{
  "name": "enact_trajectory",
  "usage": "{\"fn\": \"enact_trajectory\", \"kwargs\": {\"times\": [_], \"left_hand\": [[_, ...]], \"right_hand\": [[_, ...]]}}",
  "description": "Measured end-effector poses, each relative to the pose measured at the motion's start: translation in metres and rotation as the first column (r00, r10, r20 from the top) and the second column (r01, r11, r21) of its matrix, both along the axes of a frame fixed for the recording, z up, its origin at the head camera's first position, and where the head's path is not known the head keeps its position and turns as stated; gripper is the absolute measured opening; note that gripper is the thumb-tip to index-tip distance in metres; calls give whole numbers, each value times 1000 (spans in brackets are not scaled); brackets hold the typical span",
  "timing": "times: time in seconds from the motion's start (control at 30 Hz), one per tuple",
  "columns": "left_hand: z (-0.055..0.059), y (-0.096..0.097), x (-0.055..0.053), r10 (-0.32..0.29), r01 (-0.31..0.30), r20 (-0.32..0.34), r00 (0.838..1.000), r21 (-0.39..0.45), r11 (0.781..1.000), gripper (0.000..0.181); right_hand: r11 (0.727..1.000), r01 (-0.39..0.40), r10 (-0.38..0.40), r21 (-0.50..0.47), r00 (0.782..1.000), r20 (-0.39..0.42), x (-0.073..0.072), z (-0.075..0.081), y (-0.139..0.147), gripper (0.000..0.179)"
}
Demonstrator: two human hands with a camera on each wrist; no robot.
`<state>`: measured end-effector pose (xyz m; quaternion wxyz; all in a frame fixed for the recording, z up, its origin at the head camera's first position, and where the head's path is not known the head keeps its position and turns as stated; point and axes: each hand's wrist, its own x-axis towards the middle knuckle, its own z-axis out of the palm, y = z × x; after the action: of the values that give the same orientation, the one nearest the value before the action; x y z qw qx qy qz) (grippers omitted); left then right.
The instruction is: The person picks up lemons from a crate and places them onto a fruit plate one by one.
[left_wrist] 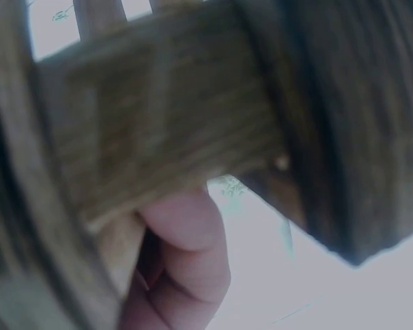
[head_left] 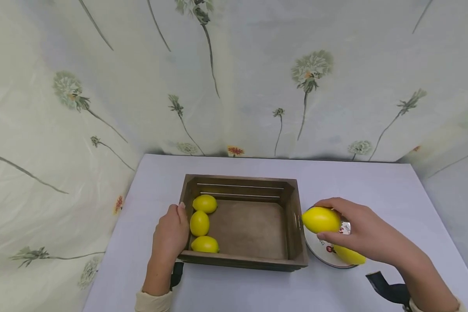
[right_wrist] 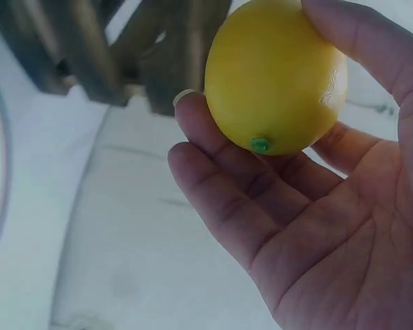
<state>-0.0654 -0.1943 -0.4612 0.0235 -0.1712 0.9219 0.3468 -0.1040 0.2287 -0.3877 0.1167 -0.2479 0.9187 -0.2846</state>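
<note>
My right hand [head_left: 368,232] pinches a yellow lemon [head_left: 320,219] between thumb and fingers, just beyond the right wall of a brown wooden crate [head_left: 253,261]. In the right wrist view the same lemon [right_wrist: 272,79] shows a small green stem end. Below that hand, another lemon [head_left: 351,255] lies on a white plate [head_left: 321,251], partly hidden by the hand. My left hand [head_left: 170,234] grips the crate's left wall, its fingers curled at a wooden slat [left_wrist: 165,130] in the left wrist view. Inside the crate, three lemons [head_left: 199,223] form a row along the left wall.
The crate and plate stand side by side on a white table [head_left: 234,290], the plate touching or very near the crate's right wall. A curtain with a dandelion print [head_left: 249,78] hangs behind the table's back edge and along the sides.
</note>
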Motion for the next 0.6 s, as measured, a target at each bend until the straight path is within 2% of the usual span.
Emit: {"fn": "enact_trajectory", "kwargs": {"times": [0.23, 0.43, 0.6], "left_hand": [[0, 0, 0, 6, -6, 8, 1000, -3, 1000, 43], [-1, -1, 0, 0, 0, 1, 1000, -7, 1000, 42], [-1, 0, -1, -1, 1, -2, 1000, -5, 1000, 43]], "right_hand": [[998, 52, -53, 33, 998, 27, 2, -21, 15, 54], [995, 86, -90, 57, 993, 73, 4, -51, 21, 52], [996, 83, -86, 39, 992, 93, 7, -76, 18, 54]]}}
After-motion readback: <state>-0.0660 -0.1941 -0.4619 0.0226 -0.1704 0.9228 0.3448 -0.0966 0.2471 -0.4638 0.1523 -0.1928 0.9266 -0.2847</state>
